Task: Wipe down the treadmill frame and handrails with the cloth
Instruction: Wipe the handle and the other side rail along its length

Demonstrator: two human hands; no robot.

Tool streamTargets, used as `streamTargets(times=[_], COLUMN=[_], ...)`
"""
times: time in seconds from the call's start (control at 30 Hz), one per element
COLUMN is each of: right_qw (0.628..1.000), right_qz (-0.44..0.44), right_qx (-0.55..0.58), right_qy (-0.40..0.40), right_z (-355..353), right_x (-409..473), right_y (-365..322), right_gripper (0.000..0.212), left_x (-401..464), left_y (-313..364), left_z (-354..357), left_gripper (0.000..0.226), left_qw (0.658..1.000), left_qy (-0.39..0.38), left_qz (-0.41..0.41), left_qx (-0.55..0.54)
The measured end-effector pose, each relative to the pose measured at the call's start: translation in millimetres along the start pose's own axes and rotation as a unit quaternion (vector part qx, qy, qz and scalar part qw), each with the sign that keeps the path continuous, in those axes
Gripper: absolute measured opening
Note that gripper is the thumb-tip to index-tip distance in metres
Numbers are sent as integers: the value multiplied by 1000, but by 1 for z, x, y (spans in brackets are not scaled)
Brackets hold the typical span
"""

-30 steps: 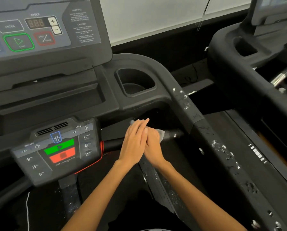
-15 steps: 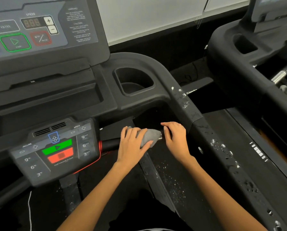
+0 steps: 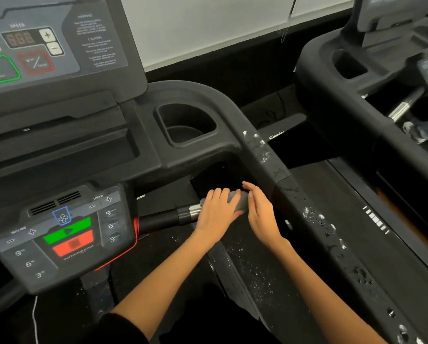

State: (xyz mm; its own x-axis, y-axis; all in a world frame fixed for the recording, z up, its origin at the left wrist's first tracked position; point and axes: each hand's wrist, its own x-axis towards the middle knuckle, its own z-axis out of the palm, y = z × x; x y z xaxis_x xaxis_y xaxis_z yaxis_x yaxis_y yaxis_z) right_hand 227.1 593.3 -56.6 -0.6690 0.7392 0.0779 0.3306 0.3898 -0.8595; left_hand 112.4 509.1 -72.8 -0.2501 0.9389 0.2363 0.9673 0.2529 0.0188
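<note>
Your left hand (image 3: 216,212) has slid the small grey cloth (image 3: 241,201) rightward along the black crossbar with its bare metal sleeve (image 3: 180,216), uncovering steel it covered a second ago; it wraps the cloth round the bar. Your right hand (image 3: 261,214) has closed back in, fingers straight against the cloth's end, gripping nothing. That stretch looks wiped; the foam-flecked black side handrail (image 3: 305,202) is not. Count one cloth, two hands, two treadmills.

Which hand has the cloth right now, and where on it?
The left hand grips the grey cloth by its left part, wrapped over the handlebar. The right hand rests open-fingered against the cloth's right end.
</note>
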Motion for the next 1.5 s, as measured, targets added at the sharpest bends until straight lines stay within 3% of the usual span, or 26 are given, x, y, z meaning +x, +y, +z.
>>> streamTargets(times=[0.17,0.33,0.63,0.83,0.97,1.1,1.23,1.5], right_qw=[998,990,984,984,973,939,918,927], right_qz=[-44,-78,-87,-76,-125,-203,-165,-105], right_qx=[-54,-111,-154,-159,-193,-267,-338,-346], right_qy=[2,-29,-9,6,13,79,127,103], right_z=[6,6,13,19,4,-25,-52,-63], right_x=[-2,-1,-3,-7,-7,-8,-1,6], right_y=[13,22,26,21,13,2,3,11], right_gripper=[28,30,33,34,30,27,28,35], left_x=[1,-17,-90,-74,-56,-38,-18,22], left_y=[0,-23,-67,-51,-43,-25,-1,38], left_z=[1,-3,-32,-30,-27,-16,-4,7], left_gripper=[43,53,54,49,50,55,54,48], left_qw=[996,995,992,981,986,993,997,998], left_qy=[16,21,31,68,50,18,4,-29], left_qz=[10,53,-120,-181,-159,-116,-76,-54], left_qx=[-92,-77,17,-23,-15,-9,-6,19])
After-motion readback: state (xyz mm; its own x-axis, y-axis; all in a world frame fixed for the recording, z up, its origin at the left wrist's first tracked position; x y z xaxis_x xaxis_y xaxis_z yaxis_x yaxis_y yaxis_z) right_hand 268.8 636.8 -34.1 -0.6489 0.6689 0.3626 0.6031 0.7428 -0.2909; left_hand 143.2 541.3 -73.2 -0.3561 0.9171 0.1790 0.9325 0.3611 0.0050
